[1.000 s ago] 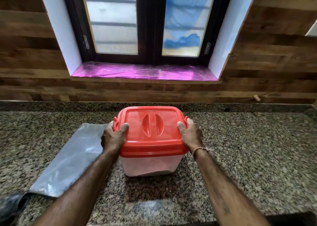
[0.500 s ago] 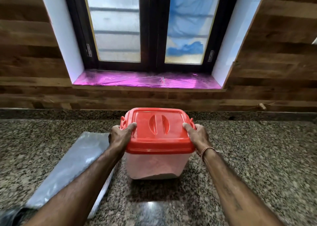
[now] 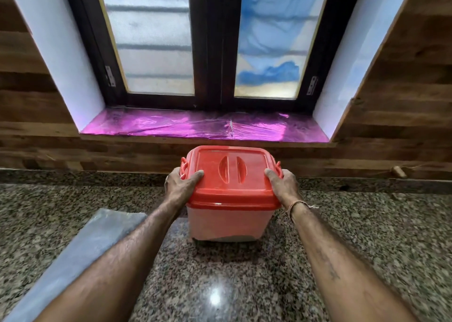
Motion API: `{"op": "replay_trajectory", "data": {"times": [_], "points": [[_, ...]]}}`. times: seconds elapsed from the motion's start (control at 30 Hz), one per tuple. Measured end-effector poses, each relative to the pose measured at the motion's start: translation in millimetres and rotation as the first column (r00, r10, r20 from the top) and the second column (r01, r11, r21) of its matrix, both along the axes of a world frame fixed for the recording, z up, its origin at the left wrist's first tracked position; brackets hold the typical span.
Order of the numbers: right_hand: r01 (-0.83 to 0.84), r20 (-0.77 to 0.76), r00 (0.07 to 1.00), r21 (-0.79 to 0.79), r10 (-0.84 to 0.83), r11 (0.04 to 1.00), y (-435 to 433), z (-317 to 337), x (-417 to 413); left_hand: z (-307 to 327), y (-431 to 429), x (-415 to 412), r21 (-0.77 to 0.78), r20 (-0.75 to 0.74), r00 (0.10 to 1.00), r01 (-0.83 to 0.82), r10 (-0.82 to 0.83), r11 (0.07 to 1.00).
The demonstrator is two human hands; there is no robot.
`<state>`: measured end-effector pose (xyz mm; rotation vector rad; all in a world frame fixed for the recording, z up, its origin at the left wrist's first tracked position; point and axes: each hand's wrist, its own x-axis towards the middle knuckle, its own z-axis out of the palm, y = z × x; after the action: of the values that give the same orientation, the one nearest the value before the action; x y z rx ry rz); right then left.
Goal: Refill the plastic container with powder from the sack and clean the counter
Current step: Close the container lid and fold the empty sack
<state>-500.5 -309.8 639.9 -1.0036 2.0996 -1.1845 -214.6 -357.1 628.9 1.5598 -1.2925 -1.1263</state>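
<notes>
A translucent plastic container (image 3: 228, 224) with a red lid (image 3: 232, 175) stands on the speckled granite counter (image 3: 244, 285), near the back wall. Its lid is closed, and pale powder shows through the wall. My left hand (image 3: 179, 184) grips the lid's left edge with the thumb on top. On the right edge, my right hand (image 3: 283, 183) holds the lid the same way. A flat grey sack (image 3: 80, 255) lies on the counter to the left, partly under my left forearm.
A wooden-panelled wall (image 3: 49, 150) rises behind the counter. Above it is a window sill covered in shiny purple film (image 3: 203, 126) under a dark-framed window. A small cork-like peg (image 3: 397, 171) sticks out of the wall at the right.
The container has slid away from me toward the back wall, with both hands still on the lid. The view has moved forward with it.
</notes>
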Motion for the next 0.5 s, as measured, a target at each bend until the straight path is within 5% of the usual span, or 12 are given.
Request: {"op": "replay_trajectory", "data": {"times": [0.5], "points": [[0.040, 0.077, 0.996, -0.052, -0.036, 0.998, -20, -12, -3, 3, -15, -22, -0.057, 0.204, 0.975, -0.081, 0.091, 0.995]]}}
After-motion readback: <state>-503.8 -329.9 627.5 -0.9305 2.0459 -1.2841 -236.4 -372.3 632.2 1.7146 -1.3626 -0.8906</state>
